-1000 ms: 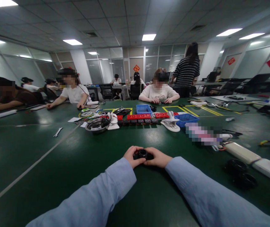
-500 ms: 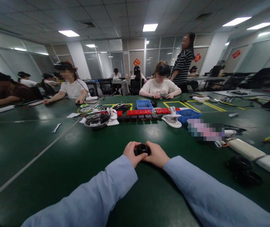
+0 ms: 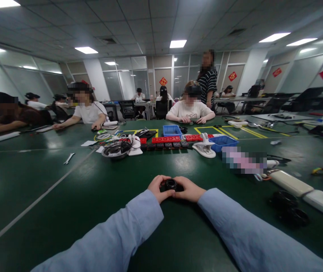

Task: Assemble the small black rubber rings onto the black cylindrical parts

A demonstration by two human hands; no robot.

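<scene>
A small round black part (image 3: pixel 171 184) rests between both of my hands on the dark green table (image 3: pixel 65 196). My left hand (image 3: pixel 158 187) curls round its left side and my right hand (image 3: pixel 188 188) curls round its right side. Both hands are closed on it, fingers pressed against it. Light blue sleeves cover both of my arms.
Ahead lie a row of red and black blocks (image 3: pixel 167 142), two blue bins (image 3: pixel 172 130), white clamps (image 3: pixel 204 147) and a metal bowl (image 3: pixel 115 150). White bars (image 3: pixel 290 183) and black round parts (image 3: pixel 283 198) lie at the right. Several people sit across the table; one stands behind.
My hands have stayed on the black part; the view dipped and rose again. The standing person in the striped top has turned and walked left behind the seated person.
</scene>
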